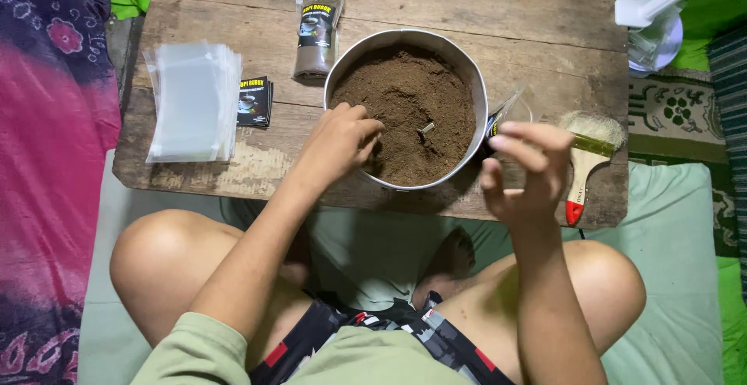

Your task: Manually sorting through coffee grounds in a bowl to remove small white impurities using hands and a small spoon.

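Clear sachet (510,112) pinched in right hand (523,175), held just past metal bowl's (467,66) right rim, above tabletop (537,35). Left hand (338,140) w/ fingers curled together, dipping into brown powder (405,112) at bowl's near-left edge; can't tell what it grips. Small scoop handle (426,129) sticks up from powder. Stack of empty clear bags (191,101) far left, filled packet (315,35) behind bowl, paintbrush (587,159) at right.

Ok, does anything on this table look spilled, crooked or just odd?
Nothing spilled. The one oddity is a small scoop half-buried in the brown powder inside the metal bowl. The left hand reaches into the powder; the right hand pinches a clear pouch.
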